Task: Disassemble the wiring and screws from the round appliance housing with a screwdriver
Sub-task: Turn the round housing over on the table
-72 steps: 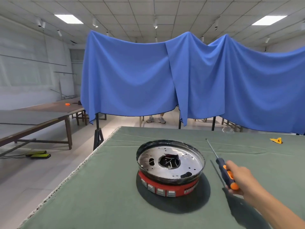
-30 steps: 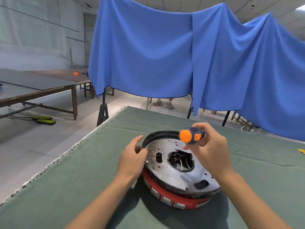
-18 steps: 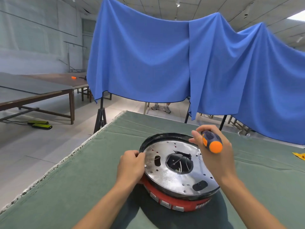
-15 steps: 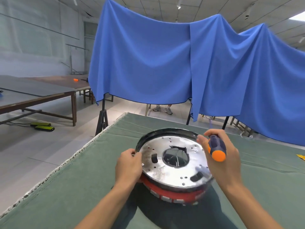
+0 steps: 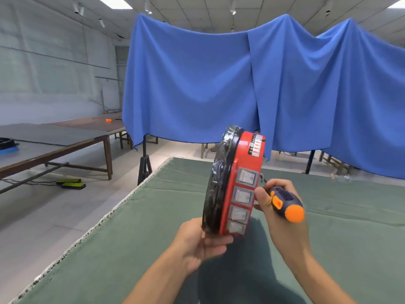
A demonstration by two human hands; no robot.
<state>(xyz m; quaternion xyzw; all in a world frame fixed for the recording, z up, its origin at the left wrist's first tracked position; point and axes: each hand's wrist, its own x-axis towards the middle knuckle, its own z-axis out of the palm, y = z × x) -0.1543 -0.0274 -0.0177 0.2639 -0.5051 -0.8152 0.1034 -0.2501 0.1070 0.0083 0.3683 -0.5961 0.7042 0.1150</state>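
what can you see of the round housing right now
The round housing is tipped up on edge, lifted off the green table. Its red side band carries four grey rocker switches and a label; a glossy black rim faces left. The left hand grips its lower edge; the right hand, holding the screwdriver, touches its right side.

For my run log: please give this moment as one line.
housing: on edge | left hand: grips lower rim | right hand: holds screwdriver

Open green tabletop [image 5: 350, 216] lies at three o'clock and at nine o'clock of the upright round housing [image 5: 236, 183]. The left hand [image 5: 197, 240] blocks six o'clock; the right hand [image 5: 278, 207] and its screwdriver [image 5: 285, 202] crowd four o'clock.
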